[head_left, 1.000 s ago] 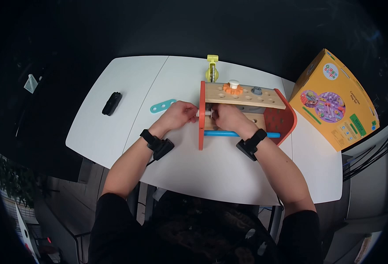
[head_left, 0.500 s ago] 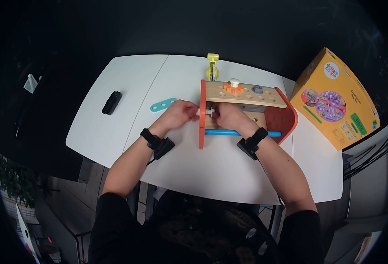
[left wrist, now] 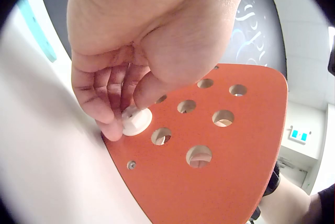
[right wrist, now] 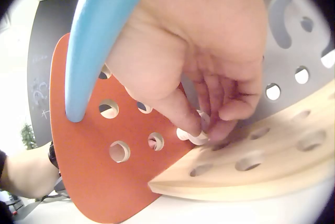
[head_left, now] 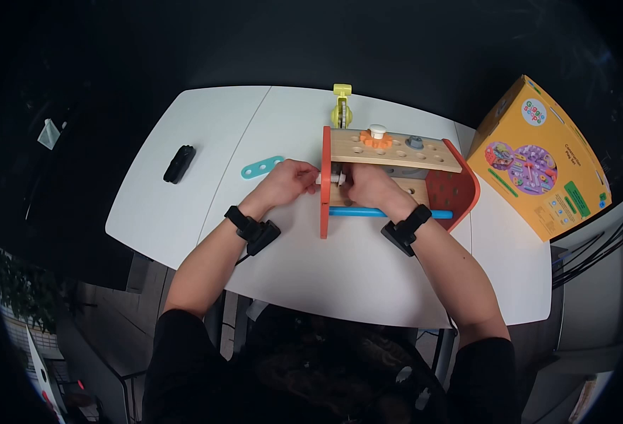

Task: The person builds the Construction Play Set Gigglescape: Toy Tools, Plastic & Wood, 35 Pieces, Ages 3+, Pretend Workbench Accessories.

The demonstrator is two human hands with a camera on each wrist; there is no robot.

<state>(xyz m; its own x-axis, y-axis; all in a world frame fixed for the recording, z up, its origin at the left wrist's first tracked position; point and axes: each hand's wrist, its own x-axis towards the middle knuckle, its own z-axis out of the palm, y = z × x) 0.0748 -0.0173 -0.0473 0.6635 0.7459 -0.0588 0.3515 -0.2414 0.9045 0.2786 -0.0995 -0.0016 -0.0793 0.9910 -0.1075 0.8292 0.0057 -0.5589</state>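
The left hand is at the outer face of the toy bench's red side panel, thumb and fingers pinching a white screw head in one of its holes. The right hand reaches inside the bench under the wooden top. In the right wrist view the right hand pinches a white nut on the inner side of the same panel. The white screw's shaft passes through the panel between the hands.
An orange gear and a grey piece sit on the bench top, a blue rod along its front. A teal strip, a black object, a yellow toy and a yellow box are around it.
Both hands keep their places. The right hand's fingers have shifted slightly around the white nut, and the bench appears marginally higher in the head view.
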